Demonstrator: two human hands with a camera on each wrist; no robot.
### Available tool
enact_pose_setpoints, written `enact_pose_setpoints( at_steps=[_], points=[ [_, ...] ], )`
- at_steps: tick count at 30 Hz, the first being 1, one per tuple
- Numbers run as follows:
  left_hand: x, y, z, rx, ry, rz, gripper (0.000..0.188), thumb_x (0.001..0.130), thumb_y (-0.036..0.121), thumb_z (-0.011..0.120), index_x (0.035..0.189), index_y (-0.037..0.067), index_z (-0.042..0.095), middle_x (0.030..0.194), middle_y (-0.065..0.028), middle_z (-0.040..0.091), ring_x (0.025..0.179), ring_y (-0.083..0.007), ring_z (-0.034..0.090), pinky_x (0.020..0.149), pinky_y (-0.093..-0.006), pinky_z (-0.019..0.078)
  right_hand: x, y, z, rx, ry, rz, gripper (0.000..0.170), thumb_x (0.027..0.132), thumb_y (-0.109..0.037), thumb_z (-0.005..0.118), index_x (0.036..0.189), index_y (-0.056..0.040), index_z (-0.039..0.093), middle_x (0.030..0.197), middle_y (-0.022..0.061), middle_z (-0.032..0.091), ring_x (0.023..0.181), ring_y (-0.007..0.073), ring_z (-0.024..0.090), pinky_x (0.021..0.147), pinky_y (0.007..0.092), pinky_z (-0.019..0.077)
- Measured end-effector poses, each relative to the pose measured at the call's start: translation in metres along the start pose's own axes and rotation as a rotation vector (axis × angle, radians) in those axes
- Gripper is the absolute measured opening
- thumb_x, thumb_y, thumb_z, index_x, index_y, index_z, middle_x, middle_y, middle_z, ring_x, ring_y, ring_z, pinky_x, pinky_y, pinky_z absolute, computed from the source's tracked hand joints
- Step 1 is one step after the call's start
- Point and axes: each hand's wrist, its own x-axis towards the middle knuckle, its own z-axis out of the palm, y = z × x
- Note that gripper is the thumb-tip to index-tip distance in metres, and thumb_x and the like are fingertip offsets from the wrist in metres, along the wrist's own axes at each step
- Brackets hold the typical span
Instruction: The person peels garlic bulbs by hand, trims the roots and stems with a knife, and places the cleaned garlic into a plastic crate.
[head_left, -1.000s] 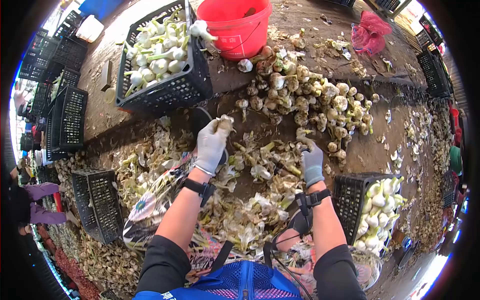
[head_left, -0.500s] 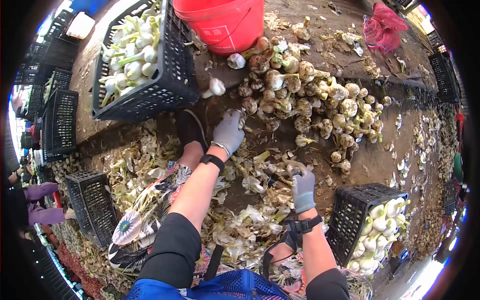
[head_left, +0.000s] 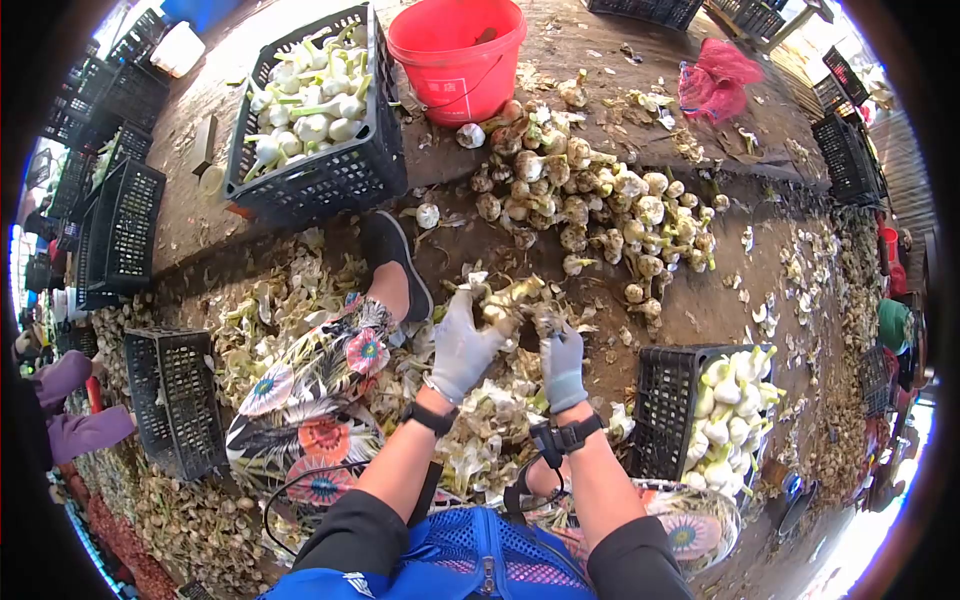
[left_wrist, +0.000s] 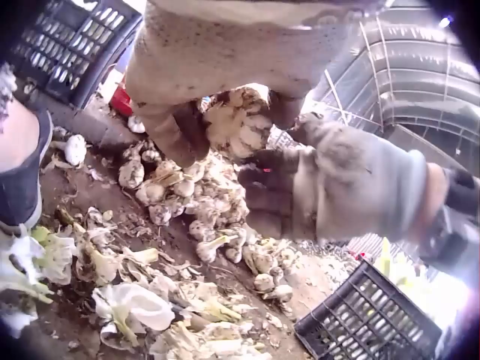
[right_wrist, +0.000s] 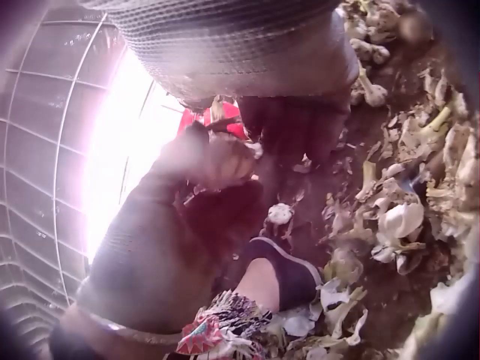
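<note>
Left wrist view: left hand is gripping garlic bulb in front of garlic pile; right hand is hovering just beside bulb, whether holding something, cannot tell.

Place: we read a covered produce-handling shed | Overhead: we see an arched, ribbed frame | Underfoot: we have a brown floor strewn with papery skins | Stock: we note heaped garlic, black crates

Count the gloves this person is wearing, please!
2: one on the left hand, which holds a garlic bulb, and one on the right hand, close by. Both show in the head view.
</note>
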Motion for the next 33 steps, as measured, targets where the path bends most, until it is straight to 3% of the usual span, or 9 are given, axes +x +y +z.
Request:
enact_pose_setpoints(
  at_steps=[6,11,14,21,24,27,29,31,33],
  points=[
    [-0.059,0.034,-0.040,-0.056,-0.079,0.050,0.061,0.082,0.037,0.076,0.120,-0.006,0.054,0.109,-0.0180,0.062,0.097,-0.0292,0.062,0.089,-0.0367,0.0484,-0.060,-0.080,0.019,-0.322,-0.090,-0.207,0.024,0.086,-0.004,0.057,0.105,0.0024,0.069,0.084,0.0146,0.072,0.074,0.0195,0.065,0.072,0.0314,0.0504],
    [-0.082,0.044,-0.070,-0.772,-0.171,-0.084,0.058,0.088,0.024,0.074,0.131,-0.006,0.048,0.122,-0.0091,0.059,0.110,-0.0129,0.056,0.096,-0.0280,0.0463,-0.102,-0.100,0.005,-0.305,-0.266,-0.286,0.029,0.085,0.001,0.052,0.109,0.0033,0.068,0.088,0.0120,0.072,0.080,0.0160,0.065,0.073,0.0312,0.0509],
    [-0.094,0.051,-0.075,-0.777,-0.156,-0.025,0.059,0.088,0.020,0.075,0.133,-0.005,0.045,0.120,-0.0080,0.059,0.108,-0.0125,0.056,0.096,-0.0275,0.0464,-0.114,-0.104,0.010,0.143,-0.260,-0.106,0.036,0.085,0.009,0.049,0.118,0.0055,0.063,0.102,0.0043,0.069,0.088,0.0115,0.063,0.078,0.0260,0.0520],
    [-0.115,0.067,-0.101,-0.816,-0.205,-0.018,0.052,0.096,0.030,0.065,0.133,-0.002,0.047,0.118,-0.0070,0.059,0.104,-0.0119,0.058,0.090,-0.0277,0.0490,-0.136,-0.139,0.008,0.275,-0.473,-0.040,0.040,0.080,0.015,0.048,0.114,0.0045,0.067,0.102,0.0036,0.070,0.086,0.0103,0.064,0.080,0.0238,0.0512],
    [-0.133,0.058,-0.108,-1.225,-0.417,-0.277,0.047,0.102,0.042,0.047,0.128,0.003,0.052,0.116,-0.0095,0.064,0.100,-0.0203,0.064,0.080,-0.0328,0.0529,-0.143,-0.155,-0.007,-0.095,-0.568,-0.322,0.036,0.077,0.014,0.057,0.105,-0.0021,0.071,0.094,0.0064,0.071,0.090,0.0150,0.065,0.080,0.0259,0.0500],
    [-0.141,0.058,-0.115,-1.296,-0.638,-0.652,0.044,0.099,0.048,0.052,0.122,0.010,0.055,0.101,-0.0048,0.067,0.086,-0.0163,0.065,0.068,-0.0317,0.0521,-0.147,-0.164,-0.010,-0.353,-0.526,-0.624,0.033,0.072,0.011,0.063,0.100,-0.0056,0.072,0.088,0.0112,0.069,0.085,0.0241,0.066,0.076,0.0315,0.0503],
    [-0.158,0.061,-0.115,-1.098,-0.636,-0.680,0.048,0.100,0.047,0.051,0.119,0.004,0.059,0.106,-0.0088,0.068,0.089,-0.0215,0.067,0.077,-0.0324,0.0538,-0.152,-0.170,-0.007,-0.520,-0.391,-0.904,0.037,0.064,0.006,0.066,0.097,-0.0095,0.073,0.083,0.0132,0.066,0.081,0.0337,0.063,0.070,0.0388,0.0495],
    [-0.173,0.066,-0.111,-1.026,-0.907,-0.603,0.048,0.100,0.049,0.050,0.118,0.006,0.059,0.103,-0.0085,0.068,0.088,-0.0206,0.067,0.075,-0.0315,0.0538,-0.154,-0.162,-0.005,-0.408,-0.447,-0.894,0.043,0.064,0.011,0.062,0.101,-0.0096,0.073,0.085,0.0131,0.066,0.083,0.0315,0.065,0.073,0.0365,0.0501],
    [-0.189,0.090,-0.108,-1.071,-0.776,-0.688,0.051,0.099,0.051,0.049,0.121,0.006,0.058,0.100,-0.0081,0.068,0.086,-0.0196,0.066,0.074,-0.0321,0.0535,-0.168,-0.152,-0.011,-0.176,-0.593,-0.453,0.057,0.072,0.012,0.062,0.126,-0.0070,0.062,0.107,0.0127,0.067,0.098,0.0264,0.066,0.087,0.0293,0.0505]
  ],
)
